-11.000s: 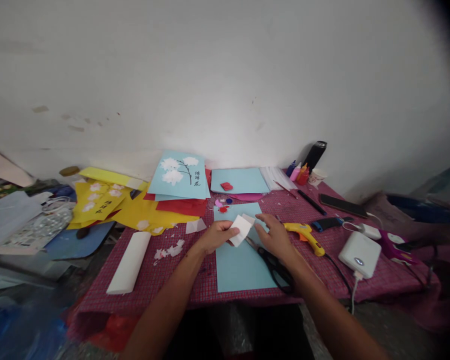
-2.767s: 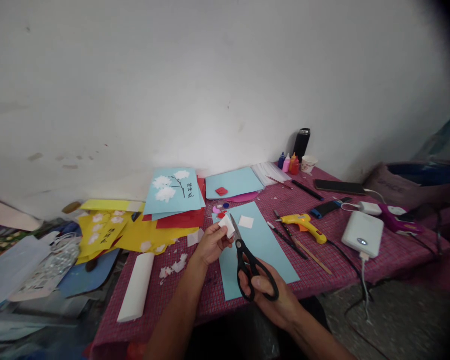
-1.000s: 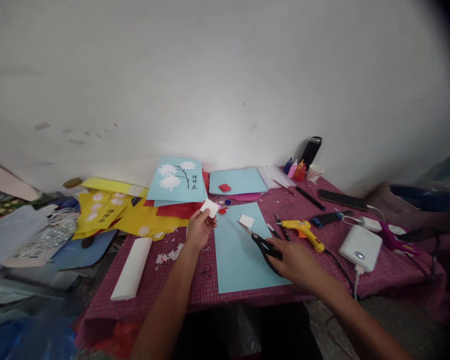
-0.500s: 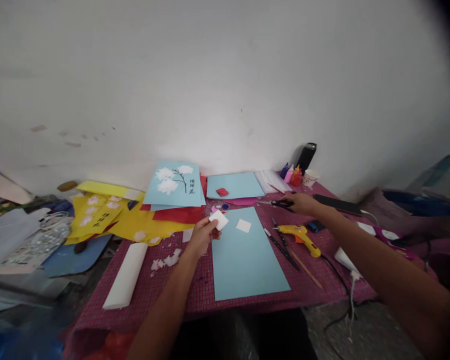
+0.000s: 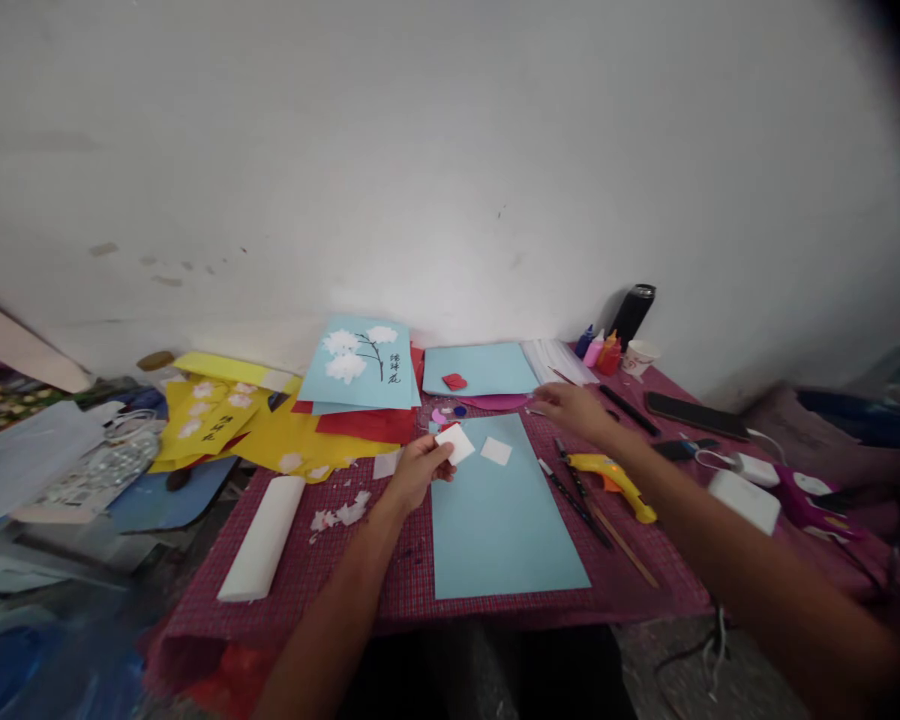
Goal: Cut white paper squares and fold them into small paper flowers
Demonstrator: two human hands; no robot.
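My left hand (image 5: 420, 470) pinches a small white paper square (image 5: 455, 444) between thumb and fingers, above the left edge of a light blue sheet (image 5: 502, 530). A bit of red shows at the square's upper left edge. Another white square (image 5: 496, 451) lies on the blue sheet, just right of the held one. My right hand (image 5: 574, 412) is past the sheet's far right corner, low over the table, its fingers curled together. What those fingers hold, if anything, is hidden; the black-handled scissors seen there earlier do not show clearly.
A yellow glue gun (image 5: 615, 482), pens (image 5: 576, 503) and a wooden stick (image 5: 626, 545) lie right of the sheet. Behind stand paint bottles (image 5: 607, 352), a paper cup (image 5: 640, 356) and a black flask (image 5: 634, 315). A white roll (image 5: 262, 540) and flower picture (image 5: 360, 365) are left.
The view has shifted slightly, so the table appears further right. My right hand has moved left from the scissors' handles, which no longer show. My left hand still holds the paper square.
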